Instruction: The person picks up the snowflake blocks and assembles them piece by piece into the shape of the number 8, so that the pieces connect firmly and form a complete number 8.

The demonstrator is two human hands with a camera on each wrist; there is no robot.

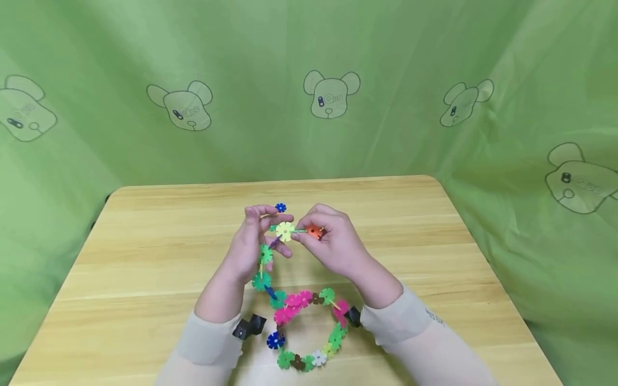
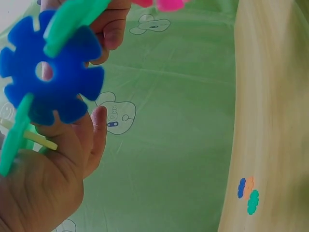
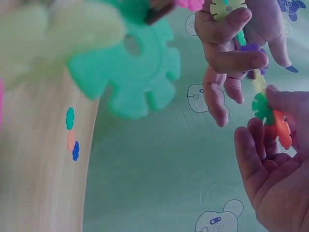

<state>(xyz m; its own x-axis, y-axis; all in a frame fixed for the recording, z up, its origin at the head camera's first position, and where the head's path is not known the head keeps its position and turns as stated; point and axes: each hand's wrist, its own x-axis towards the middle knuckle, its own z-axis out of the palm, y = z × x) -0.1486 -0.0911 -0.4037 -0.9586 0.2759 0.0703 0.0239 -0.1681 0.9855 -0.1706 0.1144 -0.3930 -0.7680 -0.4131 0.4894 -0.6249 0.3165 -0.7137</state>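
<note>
A chain of colourful notched plastic snowflake discs (image 1: 285, 231) runs from the right hand, past the left hand, down to a ring of joined discs (image 1: 336, 338) near the table's front. My right hand (image 1: 333, 238) pinches the green disc (image 3: 263, 107) by the chain's end, beside an orange disc (image 3: 282, 129). My left hand (image 1: 248, 241) has spread, relaxed fingers along the chain. A purple disc (image 3: 250, 48) shows among those fingers, partly hidden. Large and close in the left wrist view hangs a blue disc (image 2: 53, 67).
Three joined discs (image 2: 249, 188), blue, orange and green, lie on the wooden table (image 1: 145, 268), partly hidden behind the left hand in the head view. Black square pieces (image 1: 249, 326) show by the left cuff. A green curtain (image 1: 260, 134) with bear-head prints surrounds the table.
</note>
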